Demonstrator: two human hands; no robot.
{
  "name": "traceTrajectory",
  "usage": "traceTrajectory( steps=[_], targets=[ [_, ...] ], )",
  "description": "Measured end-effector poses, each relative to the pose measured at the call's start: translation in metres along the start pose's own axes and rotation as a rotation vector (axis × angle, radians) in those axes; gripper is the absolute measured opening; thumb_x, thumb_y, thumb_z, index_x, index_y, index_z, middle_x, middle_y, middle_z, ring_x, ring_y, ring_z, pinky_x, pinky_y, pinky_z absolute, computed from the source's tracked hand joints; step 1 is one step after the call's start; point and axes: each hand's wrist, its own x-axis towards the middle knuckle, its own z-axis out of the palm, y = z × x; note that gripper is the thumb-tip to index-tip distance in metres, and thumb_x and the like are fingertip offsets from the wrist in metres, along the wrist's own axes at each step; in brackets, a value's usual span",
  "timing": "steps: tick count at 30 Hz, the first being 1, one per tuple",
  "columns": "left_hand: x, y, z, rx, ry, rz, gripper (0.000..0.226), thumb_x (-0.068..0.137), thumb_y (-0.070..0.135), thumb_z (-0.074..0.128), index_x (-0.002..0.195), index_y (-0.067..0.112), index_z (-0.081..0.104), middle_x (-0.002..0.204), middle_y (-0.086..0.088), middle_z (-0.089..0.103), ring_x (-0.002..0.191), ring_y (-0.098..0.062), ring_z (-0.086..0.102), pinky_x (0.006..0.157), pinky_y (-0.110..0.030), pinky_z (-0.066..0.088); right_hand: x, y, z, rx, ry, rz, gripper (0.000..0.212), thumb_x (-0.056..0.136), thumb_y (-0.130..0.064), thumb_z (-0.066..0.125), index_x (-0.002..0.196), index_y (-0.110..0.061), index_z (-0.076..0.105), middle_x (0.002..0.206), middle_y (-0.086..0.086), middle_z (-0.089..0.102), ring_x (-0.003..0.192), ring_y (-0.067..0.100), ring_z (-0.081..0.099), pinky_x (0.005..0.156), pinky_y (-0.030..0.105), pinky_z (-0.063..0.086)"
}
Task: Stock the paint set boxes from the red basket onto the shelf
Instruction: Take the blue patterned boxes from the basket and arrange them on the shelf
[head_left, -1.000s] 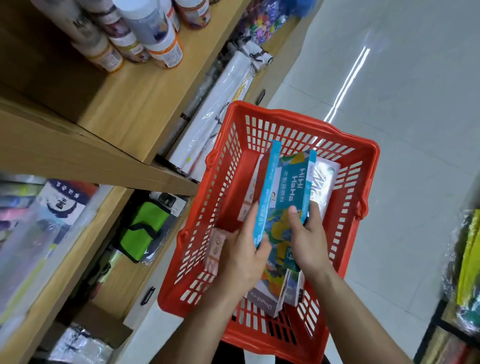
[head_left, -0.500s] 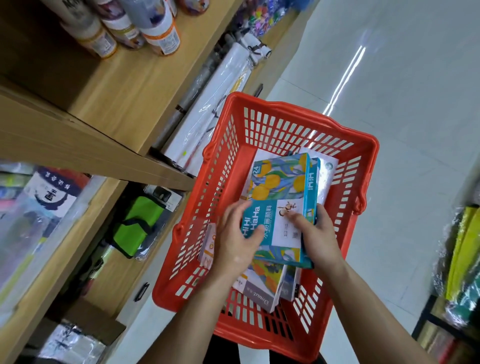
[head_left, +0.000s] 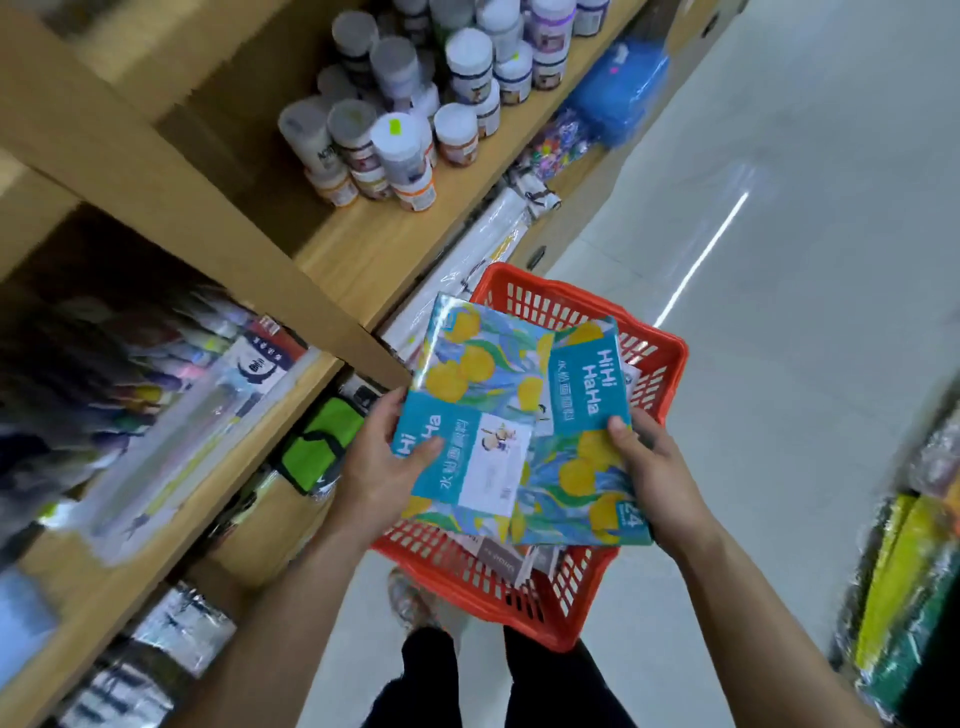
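Clearance: shelf bays beside the red basket (head_left: 655, 364)

Upper shelf (head_left: 374, 244): bare strip open along the front, jars (head_left: 405, 140) crowding the rear. Lower shelf (head_left: 306, 374): filled with wrapped packs (head_left: 171, 395), a wooden panel (head_left: 182, 208) overhanging its mouth. Basket mouth: largely covered by paint set boxes (head_left: 478, 415) held by left hand (head_left: 374, 467) and right hand (head_left: 660, 478). Floor (head_left: 779, 312): open on the right.

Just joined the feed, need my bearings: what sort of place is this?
Probably an art-supply or stationery shop aisle: wooden shelves stocked with rows of labelled jars, wrapped goods on the lower shelves, and boxed paint sets held over a red basket.
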Motion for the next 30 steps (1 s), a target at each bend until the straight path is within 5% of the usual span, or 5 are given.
traceTrajectory(
  steps=[3, 10, 14, 20, 30],
  targets=[
    [-0.032, 0.028, -0.043, 0.035, -0.018, 0.017, 0.067, 0.088, 0.009, 0.076, 0.143, 0.038, 0.052, 0.117, 0.017, 0.074, 0.103, -0.004, 0.072, 0.081, -0.024, 0.058, -0.015, -0.031, -0.009, -0.048, -0.077, -0.042, 0.027, 0.107, -0.012, 0.047, 0.130, -0.008, 0.061, 0.115, 0.013, 0.076, 0.092, 0.025, 0.077, 0.076, 0.037, 0.065],
    [-0.105, 0.090, -0.104, 0.308, -0.145, 0.114, 0.059, 0.078, 0.024, 0.086, 0.107, 0.068, 0.060, 0.109, 0.031, 0.072, 0.099, 0.013, 0.066, 0.074, -0.012, 0.051, -0.026, -0.105, 0.003, -0.529, -0.222, -0.330, 0.025, 0.104, -0.010, 0.056, 0.120, -0.026, 0.065, 0.104, 0.000, 0.077, 0.089, 0.015, 0.071, 0.086, 0.039, 0.061],
    [-0.116, 0.101, -0.120, 0.391, -0.038, 0.153, 0.038, 0.070, 0.036, 0.091, 0.090, 0.054, 0.065, 0.090, 0.025, 0.075, 0.085, 0.003, 0.070, 0.067, -0.022, 0.053, -0.044, -0.133, 0.042, -0.855, -0.437, -0.409, 0.019, 0.092, -0.044, 0.060, 0.104, -0.056, 0.069, 0.076, -0.012, 0.073, 0.060, 0.002, 0.065, 0.054, 0.026, 0.057],
    [-0.111, 0.098, -0.139, 0.483, 0.044, 0.154, 0.040, 0.058, 0.048, 0.092, 0.082, 0.041, 0.062, 0.088, 0.010, 0.067, 0.082, -0.012, 0.066, 0.075, -0.045, 0.055, -0.070, -0.132, 0.086, -1.006, -0.619, -0.408, 0.056, 0.079, -0.065, 0.073, 0.113, -0.020, 0.074, 0.085, -0.019, 0.071, 0.079, 0.001, 0.064, 0.073, 0.028, 0.049],
    [-0.117, 0.088, -0.131, 0.122, 0.210, 0.105, 0.067, 0.066, 0.040, 0.092, 0.121, 0.038, 0.053, 0.112, 0.015, 0.062, 0.082, 0.000, 0.072, 0.058, -0.027, 0.059, -0.084, -0.119, 0.102, -0.914, -0.695, -0.374, 0.029, 0.087, -0.042, 0.078, 0.105, -0.020, 0.078, 0.096, 0.001, 0.082, 0.085, 0.020, 0.079, 0.079, 0.047, 0.063]
  ],
)
